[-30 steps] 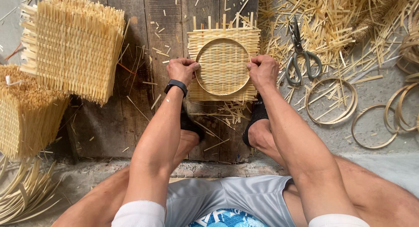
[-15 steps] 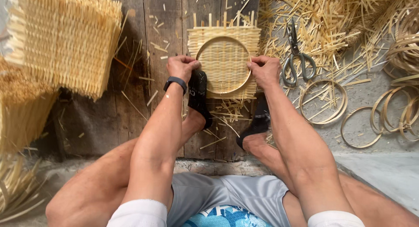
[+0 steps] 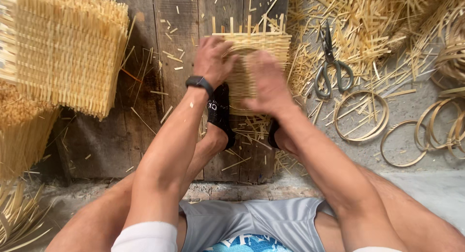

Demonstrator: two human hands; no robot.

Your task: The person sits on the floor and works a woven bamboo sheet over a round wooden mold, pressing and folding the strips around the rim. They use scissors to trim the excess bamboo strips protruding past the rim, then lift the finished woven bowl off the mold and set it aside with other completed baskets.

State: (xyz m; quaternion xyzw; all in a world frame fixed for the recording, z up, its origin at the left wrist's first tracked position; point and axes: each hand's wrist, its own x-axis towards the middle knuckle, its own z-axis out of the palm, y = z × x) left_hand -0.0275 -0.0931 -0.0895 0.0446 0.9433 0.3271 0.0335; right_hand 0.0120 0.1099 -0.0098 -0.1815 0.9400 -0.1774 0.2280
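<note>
Both hands moved inward since earlier: left hand (image 3: pixel 211 61) and right hand (image 3: pixel 268 82) pressed flat, gripping woven mat (image 3: pixel 271 44).

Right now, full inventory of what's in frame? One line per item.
Square woven straw-coloured bamboo mat with round hoop: 1, pale yellow, top centre on the boards, under both hands.
Stacks of woven bamboo mats: at least 2, yellow, upper left.
Grey metal scissors: 1, right of the mat.
Loose bamboo hoops: several, tan, on the concrete at right.
Bamboo strip offcuts: many, yellow, upper right.
Dark wooden boards: brown, beneath the work.
Black socks: 2, below the mat.
Black wristband: 1, left wrist.
Left hand: on the mat.
Right hand: on the mat.
</note>
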